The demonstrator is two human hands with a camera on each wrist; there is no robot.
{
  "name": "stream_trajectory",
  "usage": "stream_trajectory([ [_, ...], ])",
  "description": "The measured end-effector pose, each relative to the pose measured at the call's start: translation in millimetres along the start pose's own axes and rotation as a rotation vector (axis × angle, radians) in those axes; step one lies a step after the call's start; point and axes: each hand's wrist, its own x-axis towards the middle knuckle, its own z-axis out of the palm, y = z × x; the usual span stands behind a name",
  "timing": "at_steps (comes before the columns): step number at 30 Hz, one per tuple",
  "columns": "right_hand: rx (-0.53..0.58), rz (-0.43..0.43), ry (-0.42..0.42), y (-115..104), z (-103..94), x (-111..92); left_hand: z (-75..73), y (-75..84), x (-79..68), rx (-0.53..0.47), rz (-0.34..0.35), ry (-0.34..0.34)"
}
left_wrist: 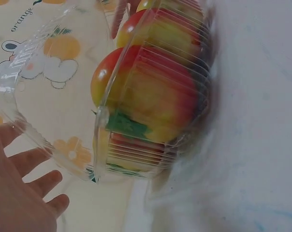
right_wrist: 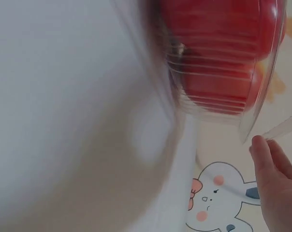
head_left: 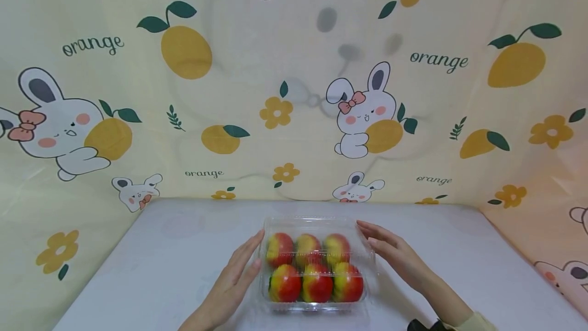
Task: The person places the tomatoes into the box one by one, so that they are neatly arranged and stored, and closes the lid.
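Observation:
A clear plastic clamshell box (head_left: 314,306) sits on the table, holding several red-and-yellow fruits (head_left: 317,282) in two rows. Its hinged lid (head_left: 317,225) stands partly raised over the back row. At the lid's left edge is my left hand (head_left: 231,277), fingers fairly straight; in the left wrist view its spread fingertips touch the clear rim. My right hand (head_left: 404,257) is at the opposite edge, its fingers extended. In the right wrist view, the right fingertips (right_wrist: 262,145) are right at the lid's corner. Green leaves (left_wrist: 126,125) show on a fruit through the ribbed wall.
The white table (head_left: 174,254) extends around the box on both sides. Behind it hangs a cream cloth (head_left: 257,55) printed with rabbits and oranges, which also runs along the left and right sides. A dark strap (head_left: 424,325) shows by the right sleeve.

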Motion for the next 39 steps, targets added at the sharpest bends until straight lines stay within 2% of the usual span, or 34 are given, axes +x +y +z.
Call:
stream_trajectory([
  [4, 0.001, 0.023, -0.019, 0, 1.3, -7, 1.6, -3.0, -0.2, 0.006, 0.002, -0.004],
  [11, -0.017, 0.105, 0.028, -2, 5.8, -20, 5.0, -6.6, -0.4, 0.016, 0.038, -0.011],
  [19, -0.049, 0.090, -0.006, -5, 7.1, -31, 6.3, -10.8, -1.9, 0.013, 0.070, -0.035],
  [24, -0.036, 0.121, -0.040, -3, 7.5, -34, 5.2, -11.6, -3.3, 0.015, 0.042, -0.069],
  [33, -0.042, 0.176, -0.093, -1, 9.0, -39, 4.1, -13.2, -3.9, 0.005, -0.071, -0.140],
  [39, -0.018, 0.216, -0.123, 2, 7.7, -39, 3.4, -15.7, -6.3, 0.029, -0.063, -0.157],
])
